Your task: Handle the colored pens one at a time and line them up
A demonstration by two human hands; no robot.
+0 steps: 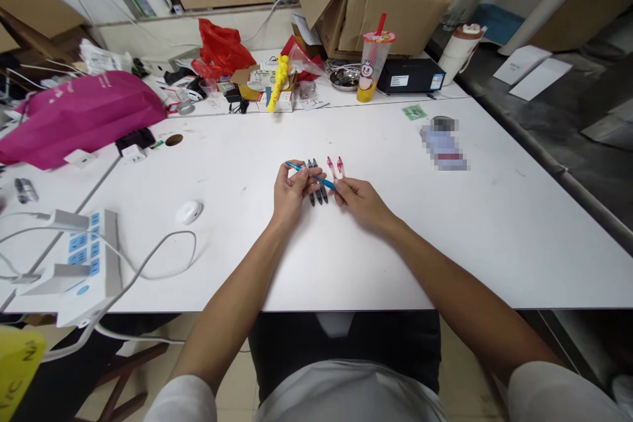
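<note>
Head view, from the left: a white rounded case (189, 211) lies on the table (445, 231), well apart from the work. Next, the left hand (291, 194) grasps one end of a blue pen (325, 182), its fingers spread along the barrel. The pen is held aslant above three black pens (318, 196), set side by side, perhaps to keep them sorted by colour. Two red pens (340, 165) lie just beyond, likely grouped likewise. The right hand (363, 204) pinches the pen's other end, probably for steadiness.
</note>
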